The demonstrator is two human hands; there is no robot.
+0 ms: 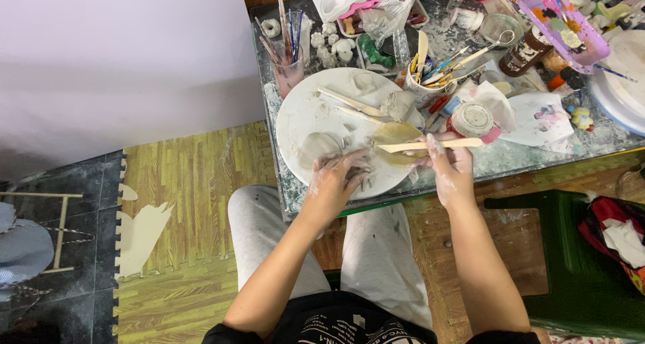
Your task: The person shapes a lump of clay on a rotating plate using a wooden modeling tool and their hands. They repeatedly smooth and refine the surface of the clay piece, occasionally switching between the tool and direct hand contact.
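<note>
Wooden modelling stick (430, 144) in my right hand, above the round white board.

My right hand (451, 169) has its fingers closed round the stick's right end, holding it level across a yellowish bowl (396, 137) at the board's near right edge. My left hand (339, 181), smeared with clay, rests fingers spread and loose on the white board (302, 112), gripping nothing that I can see, just beside a flat grey clay disc (318, 146). Two more wooden tools (353, 104) lie on the board; a cup of brushes (287, 72) stands behind it.
</note>
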